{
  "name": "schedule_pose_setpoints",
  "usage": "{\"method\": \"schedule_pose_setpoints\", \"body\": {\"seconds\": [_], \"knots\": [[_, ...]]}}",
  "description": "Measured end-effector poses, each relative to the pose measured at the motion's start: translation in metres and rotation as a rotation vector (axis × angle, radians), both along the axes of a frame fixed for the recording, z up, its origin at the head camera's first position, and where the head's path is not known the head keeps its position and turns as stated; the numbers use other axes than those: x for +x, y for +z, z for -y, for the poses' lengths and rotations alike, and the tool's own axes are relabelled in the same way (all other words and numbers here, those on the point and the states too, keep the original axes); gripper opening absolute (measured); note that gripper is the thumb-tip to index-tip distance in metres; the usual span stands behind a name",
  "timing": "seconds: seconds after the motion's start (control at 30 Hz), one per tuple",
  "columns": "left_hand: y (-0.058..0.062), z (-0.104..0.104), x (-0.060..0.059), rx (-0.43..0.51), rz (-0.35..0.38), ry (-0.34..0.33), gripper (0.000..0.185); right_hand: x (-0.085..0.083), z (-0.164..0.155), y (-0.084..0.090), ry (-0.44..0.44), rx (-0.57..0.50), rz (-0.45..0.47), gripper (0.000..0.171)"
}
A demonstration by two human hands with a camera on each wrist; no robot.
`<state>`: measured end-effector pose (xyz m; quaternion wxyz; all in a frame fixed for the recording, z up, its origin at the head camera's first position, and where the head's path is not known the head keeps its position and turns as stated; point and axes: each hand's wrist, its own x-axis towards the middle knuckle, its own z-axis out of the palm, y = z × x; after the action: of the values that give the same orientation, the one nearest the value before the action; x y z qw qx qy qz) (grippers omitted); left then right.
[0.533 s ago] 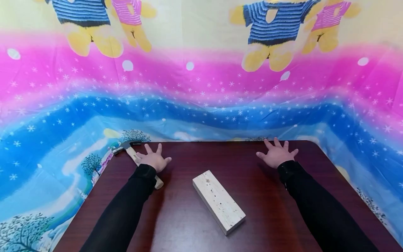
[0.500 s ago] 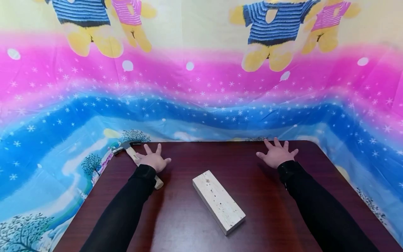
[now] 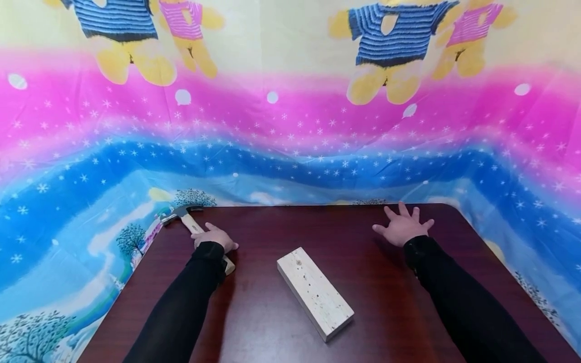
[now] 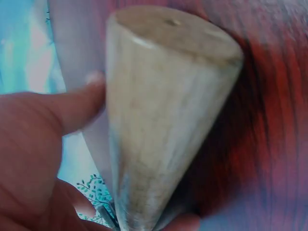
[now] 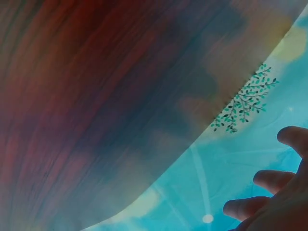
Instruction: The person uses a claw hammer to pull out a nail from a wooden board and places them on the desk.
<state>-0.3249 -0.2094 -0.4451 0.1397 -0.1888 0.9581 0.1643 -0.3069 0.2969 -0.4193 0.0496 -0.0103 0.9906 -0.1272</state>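
Note:
In the head view a claw hammer (image 3: 190, 222) lies at the table's back left, its head by the edge. Over its wooden handle (image 4: 159, 96) is my left hand (image 3: 213, 237), thumb held out to the right. The left wrist view shows the thumb beside the handle near its butt end, with a fingertip low on the other side. A pale wooden block (image 3: 315, 293) lies slanted at mid-table, apart from both hands. My right hand (image 3: 403, 228) is spread near the back right edge, holding nothing; some of its fingers (image 5: 273, 182) show in the right wrist view.
The dark red-brown table (image 3: 290, 222) has rounded back corners. A patterned cloth (image 3: 290, 121) with pink, blue and snowflake bands hangs behind it and along both sides. Black sleeves (image 3: 174, 307) reach in from the front.
My left hand has dropped slightly toward the hammer handle, its spread fingers drawing in. My right hand has shifted slightly right, still spread. The block and hammer have stayed in place.

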Motion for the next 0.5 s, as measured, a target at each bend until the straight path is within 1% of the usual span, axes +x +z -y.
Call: {"method": "schedule_pose_setpoints", "body": {"seconds": [0.07,0.17,0.27,0.33,0.4,0.5], "knots": [[-0.002,0.002,-0.001,-0.010,-0.010,0.004,0.115,0.001,-0.003,-0.002,-0.006,-0.009,-0.006,0.089],[-0.004,0.008,-0.004,-0.007,-0.036,-0.011,0.104,0.000,-0.006,-0.008,-0.009,-0.020,-0.010,0.089],[-0.003,0.015,-0.004,-0.014,-0.060,-0.057,0.094,-0.002,-0.008,-0.014,-0.004,-0.033,-0.003,0.091],[0.000,0.019,-0.002,0.009,-0.071,-0.090,0.089,-0.004,-0.010,-0.017,-0.002,-0.034,0.000,0.093],[0.005,0.021,0.001,0.063,-0.084,-0.090,0.088,-0.004,-0.010,-0.018,-0.002,-0.036,-0.001,0.093],[0.012,0.024,0.005,0.188,-0.100,-0.043,0.089,-0.004,-0.008,-0.016,-0.001,-0.038,-0.004,0.094]]}}
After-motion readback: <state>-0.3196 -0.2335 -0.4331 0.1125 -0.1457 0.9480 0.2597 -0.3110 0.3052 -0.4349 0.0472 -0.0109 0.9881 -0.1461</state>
